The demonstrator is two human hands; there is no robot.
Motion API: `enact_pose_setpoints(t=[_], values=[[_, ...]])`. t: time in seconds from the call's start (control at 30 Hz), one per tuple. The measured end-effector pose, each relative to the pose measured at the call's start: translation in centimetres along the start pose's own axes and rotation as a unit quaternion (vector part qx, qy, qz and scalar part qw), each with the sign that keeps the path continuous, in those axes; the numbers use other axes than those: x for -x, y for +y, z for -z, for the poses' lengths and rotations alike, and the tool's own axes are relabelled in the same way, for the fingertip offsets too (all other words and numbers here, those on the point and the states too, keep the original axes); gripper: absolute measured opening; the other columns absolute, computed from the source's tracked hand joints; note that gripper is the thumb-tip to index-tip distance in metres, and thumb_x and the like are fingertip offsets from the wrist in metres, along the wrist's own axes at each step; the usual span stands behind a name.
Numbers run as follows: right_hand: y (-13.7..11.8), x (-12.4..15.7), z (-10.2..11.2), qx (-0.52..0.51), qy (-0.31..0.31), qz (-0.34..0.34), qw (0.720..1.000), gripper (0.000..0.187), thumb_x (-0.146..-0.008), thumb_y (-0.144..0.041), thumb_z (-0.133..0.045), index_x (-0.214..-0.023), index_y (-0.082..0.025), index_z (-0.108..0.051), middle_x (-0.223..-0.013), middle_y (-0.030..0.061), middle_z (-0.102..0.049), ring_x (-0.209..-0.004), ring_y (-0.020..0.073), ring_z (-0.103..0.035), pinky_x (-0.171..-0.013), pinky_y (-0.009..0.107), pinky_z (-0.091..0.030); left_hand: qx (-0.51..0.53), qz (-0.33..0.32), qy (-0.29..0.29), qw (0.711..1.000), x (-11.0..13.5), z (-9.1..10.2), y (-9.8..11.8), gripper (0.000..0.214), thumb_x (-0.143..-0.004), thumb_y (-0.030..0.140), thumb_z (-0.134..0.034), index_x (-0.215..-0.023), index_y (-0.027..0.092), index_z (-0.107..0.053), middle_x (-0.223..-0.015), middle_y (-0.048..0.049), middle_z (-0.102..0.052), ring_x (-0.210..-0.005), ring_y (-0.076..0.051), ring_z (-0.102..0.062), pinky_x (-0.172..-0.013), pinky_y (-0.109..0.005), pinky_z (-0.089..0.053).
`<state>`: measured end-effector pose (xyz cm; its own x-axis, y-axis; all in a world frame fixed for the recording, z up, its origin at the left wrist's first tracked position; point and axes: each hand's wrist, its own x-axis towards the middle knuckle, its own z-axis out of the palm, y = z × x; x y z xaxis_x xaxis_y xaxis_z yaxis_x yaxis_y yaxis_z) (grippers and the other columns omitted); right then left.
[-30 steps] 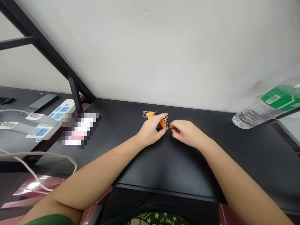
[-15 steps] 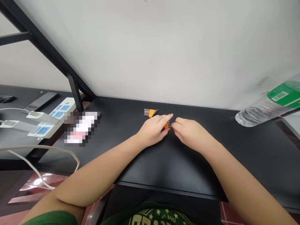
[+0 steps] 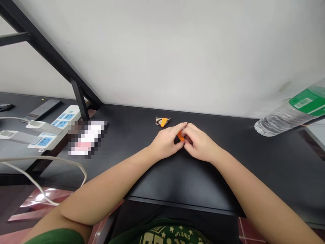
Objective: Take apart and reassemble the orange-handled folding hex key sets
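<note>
My left hand (image 3: 166, 143) is closed around an orange hex key holder (image 3: 180, 136), gripping it between thumb and fingers just above the black table. My right hand (image 3: 200, 141) meets it from the right, its fingers curled and pinched at the holder's edge on a small metal hex key (image 3: 185, 137), mostly hidden by the fingertips. Both hands' fingertips touch or nearly touch. Just beyond my left hand lies a second hex key set (image 3: 164, 122), an orange holder with several metal keys through it, flat on the table.
A phone-like object with a pixelated screen (image 3: 87, 138) lies on the black table (image 3: 182, 183) at left. Farther left are a white power strip (image 3: 54, 127) with plugs, loose cables (image 3: 63, 158) and a dark frame post (image 3: 79, 99). A large clear bottle (image 3: 281, 118) leans at right.
My right hand has moved left, closing the small gap to the orange holder, and its fingers now cover the metal key ends. My left hand stays almost still.
</note>
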<state>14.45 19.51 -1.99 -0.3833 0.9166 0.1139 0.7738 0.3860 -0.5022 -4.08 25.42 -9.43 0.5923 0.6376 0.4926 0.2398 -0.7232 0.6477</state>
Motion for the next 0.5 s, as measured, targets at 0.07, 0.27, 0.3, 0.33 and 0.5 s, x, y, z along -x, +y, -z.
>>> enact_pose_setpoints(t=[0.07,0.27,0.3,0.33,0.5], values=[[0.3,0.1,0.3,0.0,0.025,0.003,1.0,0.02,-0.085,-0.005,-0.054,-0.098,-0.02,-0.055,-0.102,0.0058,-0.058,-0.074,0.0139,-0.054,-0.066,0.027,-0.046,0.006,0.02,0.001,1.0,0.0,0.1,-0.1,0.068,-0.088,0.025,-0.072,-0.15,0.023,-0.046,-0.13,-0.006,-0.072,-0.108,-0.02,-0.073,-0.095,-0.03,-0.059],[1.6,0.3,1.1,0.056,0.02,0.041,0.997,0.011,-0.097,-0.014,-0.054,-0.097,-0.02,-0.064,-0.098,0.0061,-0.067,-0.084,0.017,-0.063,-0.075,0.029,-0.049,0.004,0.062,-0.002,0.998,0.1,0.4,-0.5,0.071,-0.087,0.032,-0.074,-0.151,0.024,-0.046,-0.118,-0.0034,-0.074,-0.096,-0.018,-0.074,-0.089,-0.029,-0.059],[1.6,0.3,1.1,0.071,0.017,0.038,0.997,0.01,-0.098,-0.016,-0.055,-0.097,-0.02,-0.064,-0.096,0.0059,-0.067,-0.083,0.0171,-0.063,-0.073,0.029,-0.049,0.005,0.061,-0.003,0.998,0.1,0.4,-0.4,0.07,-0.087,0.032,-0.074,-0.151,0.024,-0.046,-0.12,-0.0039,-0.074,-0.099,-0.018,-0.073,-0.091,-0.029,-0.059],[1.6,0.3,1.0,0.088,0.017,0.033,0.995,0.01,-0.098,-0.017,-0.055,-0.1,-0.019,-0.065,-0.097,0.006,-0.068,-0.08,0.0168,-0.063,-0.071,0.029,-0.048,0.005,0.059,-0.004,0.998,0.1,0.4,-0.4,0.07,-0.087,0.032,-0.074,-0.151,0.025,-0.046,-0.122,-0.0043,-0.073,-0.102,-0.019,-0.073,-0.093,-0.029,-0.059],[1.4,0.3,0.7,0.144,-0.001,0.048,0.988,0.019,-0.103,-0.021,-0.05,-0.11,-0.019,-0.068,-0.107,0.0076,-0.07,-0.083,0.0165,-0.064,-0.069,0.028,-0.047,-0.001,0.052,-0.006,0.999,0.0,0.4,-0.1,0.07,-0.087,0.031,-0.073,-0.151,0.024,-0.046,-0.125,-0.0043,-0.073,-0.103,-0.018,-0.073,-0.093,-0.029,-0.059]])
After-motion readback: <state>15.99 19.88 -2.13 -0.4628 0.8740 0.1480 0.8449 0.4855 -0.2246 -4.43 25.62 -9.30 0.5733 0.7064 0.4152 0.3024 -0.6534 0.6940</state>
